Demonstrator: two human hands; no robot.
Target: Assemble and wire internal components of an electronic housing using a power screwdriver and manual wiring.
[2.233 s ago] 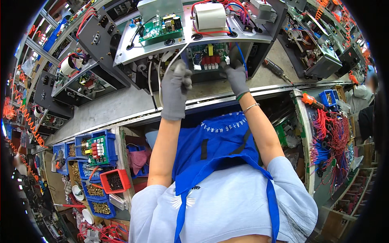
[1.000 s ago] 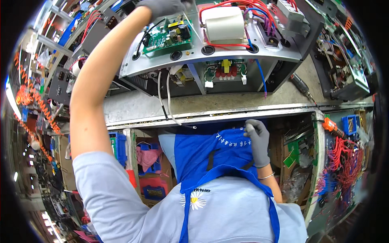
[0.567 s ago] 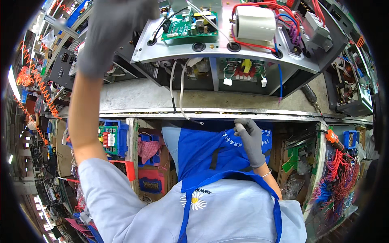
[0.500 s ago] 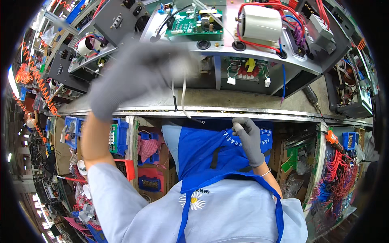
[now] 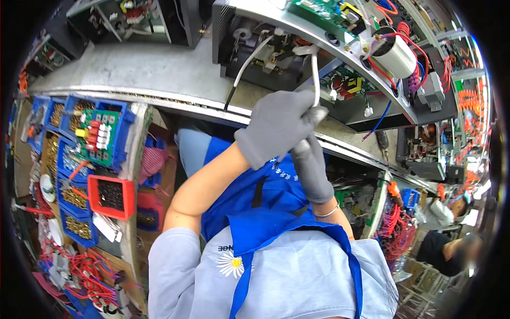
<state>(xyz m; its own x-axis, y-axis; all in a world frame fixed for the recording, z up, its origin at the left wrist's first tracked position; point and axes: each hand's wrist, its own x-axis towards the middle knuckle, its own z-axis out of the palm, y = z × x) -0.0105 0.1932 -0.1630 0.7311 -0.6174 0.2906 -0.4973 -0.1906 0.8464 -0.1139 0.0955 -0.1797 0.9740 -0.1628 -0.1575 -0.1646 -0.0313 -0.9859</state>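
My left hand (image 5: 281, 125), in a grey glove, is closed around a white cable (image 5: 315, 80) that comes down from inside an open metal chassis (image 5: 329, 45). Right below it, touching, is my gloved right hand (image 5: 312, 173) with its fingers drawn together. What those fingers pinch, probably the cable's lower end, is hidden between the hands. A second white cable (image 5: 251, 61) with a dark end hangs out of the same chassis to the left. On top of the chassis sit a green circuit board (image 5: 324, 18) and a large white cylinder (image 5: 396, 57).
The metal bench edge (image 5: 180, 105) runs in front of me. At the left are blue bins (image 5: 74, 199) of small parts, a red bin (image 5: 111, 196) and a loose circuit board (image 5: 101, 135). A powered screwdriver (image 5: 382, 141) lies at the right. Another person (image 5: 449, 252) is at the far right.
My left hand has come down from the chassis to the white cable, and my right hand has risen to meet it. The view has turned, bringing more of the left bins into sight.
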